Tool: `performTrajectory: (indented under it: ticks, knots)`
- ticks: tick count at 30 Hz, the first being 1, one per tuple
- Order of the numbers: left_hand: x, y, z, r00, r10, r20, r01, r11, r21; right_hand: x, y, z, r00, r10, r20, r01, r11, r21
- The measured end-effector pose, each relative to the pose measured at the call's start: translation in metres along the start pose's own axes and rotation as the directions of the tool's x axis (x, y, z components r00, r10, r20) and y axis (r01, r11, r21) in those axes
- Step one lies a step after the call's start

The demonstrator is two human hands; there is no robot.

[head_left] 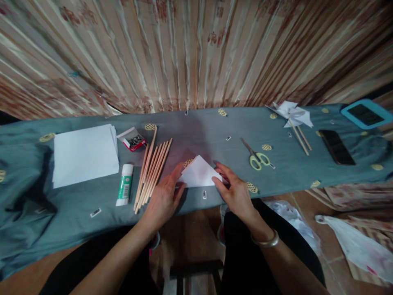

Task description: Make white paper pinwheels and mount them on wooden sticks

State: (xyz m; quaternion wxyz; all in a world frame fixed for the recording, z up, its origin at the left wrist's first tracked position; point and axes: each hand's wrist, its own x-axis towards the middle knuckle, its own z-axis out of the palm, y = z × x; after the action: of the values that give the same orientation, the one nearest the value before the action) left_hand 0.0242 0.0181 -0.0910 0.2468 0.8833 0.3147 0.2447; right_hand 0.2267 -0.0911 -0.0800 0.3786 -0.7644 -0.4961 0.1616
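Note:
A white sheet of paper, folded into a triangle, lies at the front middle of the cloth-covered table with its point facing away from me. My left hand grips its left corner between thumb and fingers. At the right corner, my right hand pinches the paper, thumb on top and fingers behind. Just left of my left hand are several thin wooden sticks. A pair of scissors with pale green handles rests to the right, its blades slightly apart.
Farther left are a glue stick, an open small box of dark metal pieces and a stack of white paper. Paper pinwheels on sticks, a black phone and a blue-framed tablet lie right. A curtain hangs behind.

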Motion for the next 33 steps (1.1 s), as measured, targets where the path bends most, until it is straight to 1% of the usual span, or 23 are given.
performTrajectory:
  ticks: [3,5,6,8,9,11,14,18,22,33]
  knots:
    - [0.003,0.004,-0.004,0.998,0.047,-0.032,-0.044,0.996,0.078,0.000,0.000,0.000,0.995,-0.105,-0.003,0.104,0.990,-0.094]
    - [0.005,0.010,-0.006,0.992,0.126,-0.031,-0.118,0.976,0.184,0.001,0.000,0.000,0.987,-0.162,0.001,0.160,0.977,-0.142]
    - [0.004,0.014,-0.006,0.984,0.176,-0.013,-0.168,0.958,0.232,0.001,0.000,0.000,0.983,-0.185,0.005,0.183,0.970,-0.160]
    - [0.002,0.022,-0.002,0.960,0.275,0.051,-0.278,0.923,0.267,0.001,-0.001,0.000,0.976,-0.218,0.010,0.217,0.959,-0.185]
    - [0.000,0.025,0.000,0.947,0.309,0.087,-0.321,0.910,0.264,0.001,-0.001,0.000,0.973,-0.232,0.014,0.230,0.954,-0.193]
    - [-0.005,0.029,0.007,0.931,0.331,0.155,-0.361,0.898,0.250,0.002,-0.001,0.000,0.968,-0.251,0.022,0.250,0.946,-0.205]
    - [-0.010,0.030,0.016,0.924,0.305,0.230,-0.358,0.902,0.242,0.002,0.000,0.001,0.961,-0.273,0.031,0.273,0.934,-0.230]
    - [-0.013,0.027,0.019,0.922,0.278,0.268,-0.344,0.907,0.242,0.001,0.003,0.001,0.958,-0.285,0.036,0.286,0.928,-0.240]
    - [-0.014,0.027,0.019,0.923,0.258,0.285,-0.329,0.914,0.238,0.000,0.003,0.002,0.955,-0.295,0.023,0.291,0.924,-0.247]
    - [-0.017,0.026,0.021,0.930,0.241,0.277,-0.311,0.919,0.244,0.003,0.004,0.004,0.953,-0.302,0.016,0.296,0.918,-0.264]
